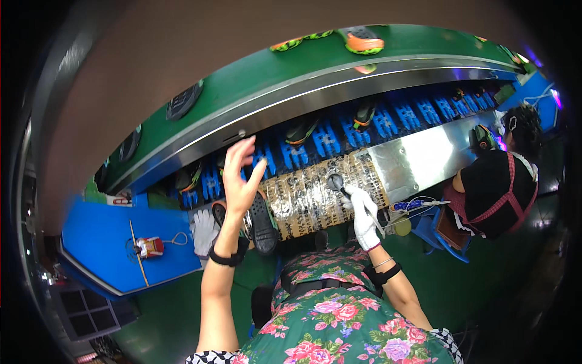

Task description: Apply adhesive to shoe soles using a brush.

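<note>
Reaching forward, the bare left hand (241, 181) is held up by the row of blue slats (326, 143), its thumb spread from its fingers; its grip is opened wide, with nothing in it. The white-gloved right hand (362, 213) is stretched over the shiny brown surface (300, 206). Its grip is closed around one dark tool (334, 181) with a round end. Two dark shoes (263, 225) are placed by the left wrist, one partly hidden. One loose white glove (204, 233) is laid beside them.
</note>
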Action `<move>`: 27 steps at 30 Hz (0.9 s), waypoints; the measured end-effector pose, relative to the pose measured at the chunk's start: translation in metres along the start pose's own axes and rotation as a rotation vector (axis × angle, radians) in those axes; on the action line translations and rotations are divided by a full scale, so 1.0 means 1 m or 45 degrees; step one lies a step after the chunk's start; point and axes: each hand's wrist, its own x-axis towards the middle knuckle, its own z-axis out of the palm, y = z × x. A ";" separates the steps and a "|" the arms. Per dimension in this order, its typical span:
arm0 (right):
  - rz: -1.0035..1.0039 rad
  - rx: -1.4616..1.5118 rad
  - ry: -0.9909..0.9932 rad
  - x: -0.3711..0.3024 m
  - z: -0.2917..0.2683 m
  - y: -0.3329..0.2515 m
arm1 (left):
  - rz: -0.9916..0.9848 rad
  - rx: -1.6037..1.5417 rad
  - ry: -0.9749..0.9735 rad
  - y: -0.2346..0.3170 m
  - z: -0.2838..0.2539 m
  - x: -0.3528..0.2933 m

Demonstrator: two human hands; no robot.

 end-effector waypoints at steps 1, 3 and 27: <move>0.002 0.015 0.021 -0.001 0.000 0.000 | 0.135 0.039 0.002 0.011 0.011 0.027; 0.026 -0.033 0.036 -0.003 -0.006 0.002 | 0.322 0.111 -0.004 0.029 0.041 0.076; -0.270 -0.378 0.067 -0.004 -0.075 -0.004 | 0.328 0.900 -0.393 0.117 0.291 0.349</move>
